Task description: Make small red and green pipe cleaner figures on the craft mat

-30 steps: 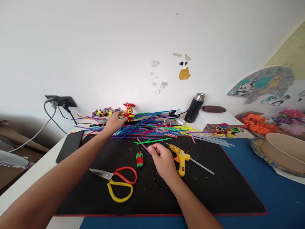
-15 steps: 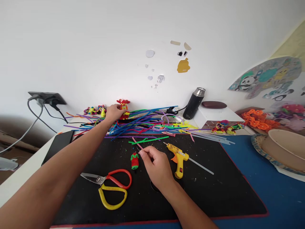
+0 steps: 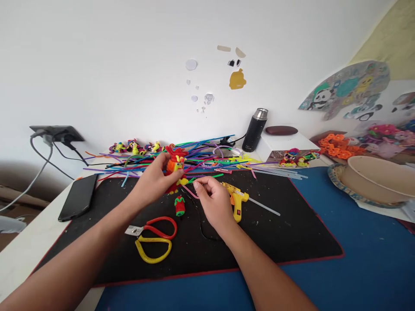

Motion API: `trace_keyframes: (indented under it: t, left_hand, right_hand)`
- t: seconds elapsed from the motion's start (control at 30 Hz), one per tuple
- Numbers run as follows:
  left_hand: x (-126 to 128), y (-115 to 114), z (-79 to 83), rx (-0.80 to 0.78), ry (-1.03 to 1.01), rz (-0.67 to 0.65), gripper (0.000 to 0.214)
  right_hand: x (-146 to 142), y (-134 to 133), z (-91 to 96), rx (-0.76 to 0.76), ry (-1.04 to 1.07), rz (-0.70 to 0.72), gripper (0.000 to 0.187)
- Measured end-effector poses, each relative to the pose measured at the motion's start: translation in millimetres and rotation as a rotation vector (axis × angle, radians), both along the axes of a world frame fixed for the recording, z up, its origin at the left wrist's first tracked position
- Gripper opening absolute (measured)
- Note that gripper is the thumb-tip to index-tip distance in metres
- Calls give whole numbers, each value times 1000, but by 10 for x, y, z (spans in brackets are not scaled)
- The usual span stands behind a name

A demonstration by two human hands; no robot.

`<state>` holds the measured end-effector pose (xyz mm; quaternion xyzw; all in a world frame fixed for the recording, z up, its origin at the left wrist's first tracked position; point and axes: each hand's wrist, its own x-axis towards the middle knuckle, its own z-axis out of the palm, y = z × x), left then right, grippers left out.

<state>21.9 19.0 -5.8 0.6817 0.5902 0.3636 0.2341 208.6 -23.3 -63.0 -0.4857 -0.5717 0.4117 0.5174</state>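
Head view: nearest, before the left hand (image 3: pixel 153 180), lie scissors (image 3: pixel 154 239); a small red-and-green cylinder (image 3: pixel 179 206) stands between the hands. The right hand (image 3: pixel 213 202) pinches a pink strip (image 3: pixel 190 192), a glue gun (image 3: pixel 239 201) just beside it. The left grips a red-and-yellow figure (image 3: pixel 177 166). Beyond both spread colourful stems (image 3: pixel 201 155).

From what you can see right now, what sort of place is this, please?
Probably a handicraft workspace: it shows a yellow glue gun, a heap of thin coloured stems near the wall, and a small red-and-yellow figure held in the left hand.
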Motion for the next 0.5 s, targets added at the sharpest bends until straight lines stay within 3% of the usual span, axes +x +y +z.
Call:
trace_keyframes:
  t: [0.17, 0.5]
  left_hand:
    - [172, -260, -69, -42, 130, -16, 34]
    - [297, -389, -105, 19, 369, -49, 32]
  right_hand:
    - [-9, 1, -4, 38, -50, -9, 19]
    - [-23, 35, -41, 22, -65, -16, 16]
